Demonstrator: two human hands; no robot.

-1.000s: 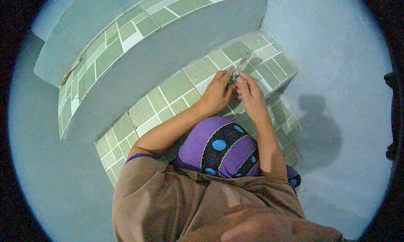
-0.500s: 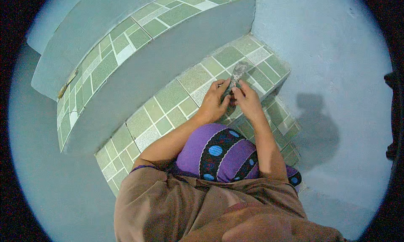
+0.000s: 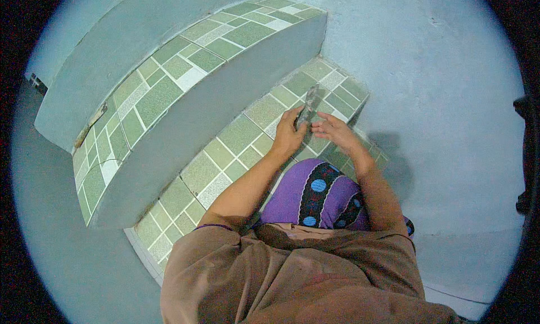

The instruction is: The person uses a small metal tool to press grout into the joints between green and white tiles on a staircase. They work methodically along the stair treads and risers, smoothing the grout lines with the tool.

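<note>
My left hand (image 3: 289,133) is closed around a flat, narrow dark-grey object (image 3: 310,96) with whitish smears. Its far end points away from me over the tiled step; I cannot make out its exact kind. Just right of it, my right hand (image 3: 337,133) is open with fingers apart, near the object but holding nothing. Below both hands is the lower step (image 3: 236,130), covered in green and pale tiles with white joints. My knees, under purple cloth (image 3: 289,197) with black bands and blue dots, are close behind my hands.
A higher curved tiled step (image 3: 160,99) rises on the left, with a plain grey riser (image 3: 225,93). A slim stick-like thing (image 3: 90,124) lies on its left end. A pale blue wall (image 3: 427,76) stands at right. Grey floor (image 3: 73,262) lies at lower left.
My right hand has come off the grey object and moved to the right, its fingers spreading. My left hand keeps the object, which has turned more edge-on. The whole view has shifted slightly.
</note>
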